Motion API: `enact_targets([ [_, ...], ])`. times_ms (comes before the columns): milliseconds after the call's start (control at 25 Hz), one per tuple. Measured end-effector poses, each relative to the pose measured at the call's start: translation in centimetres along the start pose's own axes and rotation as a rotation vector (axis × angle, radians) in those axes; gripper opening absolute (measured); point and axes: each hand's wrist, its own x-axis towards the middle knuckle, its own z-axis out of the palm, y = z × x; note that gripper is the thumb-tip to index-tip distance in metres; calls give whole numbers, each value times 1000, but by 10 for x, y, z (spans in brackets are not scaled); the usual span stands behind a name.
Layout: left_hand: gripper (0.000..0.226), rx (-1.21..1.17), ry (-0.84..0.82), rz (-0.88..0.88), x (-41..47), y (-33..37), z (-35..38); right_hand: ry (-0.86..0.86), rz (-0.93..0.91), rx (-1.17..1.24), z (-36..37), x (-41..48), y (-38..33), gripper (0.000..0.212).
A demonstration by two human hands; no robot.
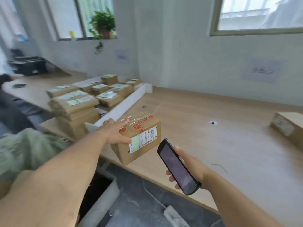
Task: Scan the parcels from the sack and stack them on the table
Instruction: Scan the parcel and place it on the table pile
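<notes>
Just nearer than the parcel (131,153), on its right, the right hand (191,167) is gripping a scanner (177,167), aiming it toward the label (142,140). The left hand (114,133) is clasping the parcel's top corner at the counter's (221,153) near edge, label facing up, presumably for reading. Beyond the parcel, other parcels (78,102) are sitting stacked.

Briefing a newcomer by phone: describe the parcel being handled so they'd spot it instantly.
Start at the wooden table, front edge. The parcel is gripped by the left hand, beside the scanner. Unlike the stacked parcels, it bears red flower-print tape.
</notes>
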Motion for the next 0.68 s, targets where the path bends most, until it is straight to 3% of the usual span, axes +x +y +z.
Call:
enact_targets([
  [240,103,-45,113,-280,-75,-182,-43,-327,36,-143,151,64,-36,83],
  [360,103,-32,142,-462,-123,-243,-47,-477,60,-178,216,82,-45,82],
  [480,101,-15,125,-639,-171,-278,-48,-580,2,-317,263,93,-48,76],
  [600,99,-61,167,-765,-220,-292,-45,-751,39,-406,297,102,-53,96],
  [680,104,-106,170,-846,-250,-293,-40,-807,72,-457,314,103,-56,94],
])
